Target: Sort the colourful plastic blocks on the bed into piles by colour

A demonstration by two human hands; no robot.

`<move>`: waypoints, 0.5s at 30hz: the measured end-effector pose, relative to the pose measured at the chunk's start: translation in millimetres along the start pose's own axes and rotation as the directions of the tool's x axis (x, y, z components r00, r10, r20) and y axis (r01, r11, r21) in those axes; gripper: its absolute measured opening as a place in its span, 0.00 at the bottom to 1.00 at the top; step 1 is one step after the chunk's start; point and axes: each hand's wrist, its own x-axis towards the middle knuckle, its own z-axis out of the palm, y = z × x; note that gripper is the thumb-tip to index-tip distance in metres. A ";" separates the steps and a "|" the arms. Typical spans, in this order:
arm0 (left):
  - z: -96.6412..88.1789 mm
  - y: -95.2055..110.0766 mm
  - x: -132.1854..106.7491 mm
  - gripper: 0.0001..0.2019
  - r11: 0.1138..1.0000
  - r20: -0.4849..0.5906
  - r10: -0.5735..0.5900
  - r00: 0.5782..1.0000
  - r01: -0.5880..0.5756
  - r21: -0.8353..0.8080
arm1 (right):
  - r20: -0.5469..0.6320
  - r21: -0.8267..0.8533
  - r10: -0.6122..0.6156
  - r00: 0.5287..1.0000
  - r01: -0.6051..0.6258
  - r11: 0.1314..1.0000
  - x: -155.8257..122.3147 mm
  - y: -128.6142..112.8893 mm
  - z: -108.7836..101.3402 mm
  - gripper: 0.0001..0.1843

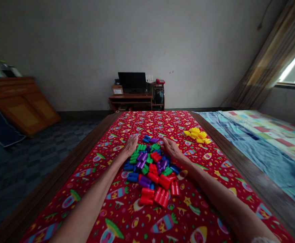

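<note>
A heap of plastic building blocks in mixed colours lies between my hands on a red patterned cloth [127, 216]. Green blocks [134, 158], purple blocks [141, 160], blue blocks [132, 177] and red blocks [161, 197] are jumbled together. My left hand [131, 145] rests along the heap's far left side, fingers stretched out, close to the green blocks. Along the far right side my right hand [171, 147] lies with fingers extended, beside the blue and red ones. Neither hand grips anything. A separate pile of yellow blocks [197, 135] sits beyond my right hand.
The cloth covers a table with dark wooden edges [215, 150]. To the right is a bed with blue and patchwork covers [238, 145]. A desk [131, 97] with a monitor [132, 81] stands at the far wall, and a wooden cabinet [21, 104] at the left.
</note>
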 end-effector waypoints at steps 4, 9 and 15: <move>8.8 22.2 27.4 0.33 0.999 0.102 0.038 0.994 -0.036 -0.020 | 0.025 -0.018 -0.032 0.999 0.033 0.999 -2.1 13.3 -5.7 0.29; 12.8 56.1 23.0 0.29 0.976 0.321 0.213 0.923 -0.184 -0.116 | 0.008 0.004 -0.020 1.000 0.020 1.000 -6.3 18.2 -2.9 0.28; -25.3 70.6 -28.8 0.27 0.953 0.433 0.295 0.851 -0.296 -0.069 | 0.014 0.000 -0.005 1.000 0.005 1.000 -5.1 14.0 -7.9 0.22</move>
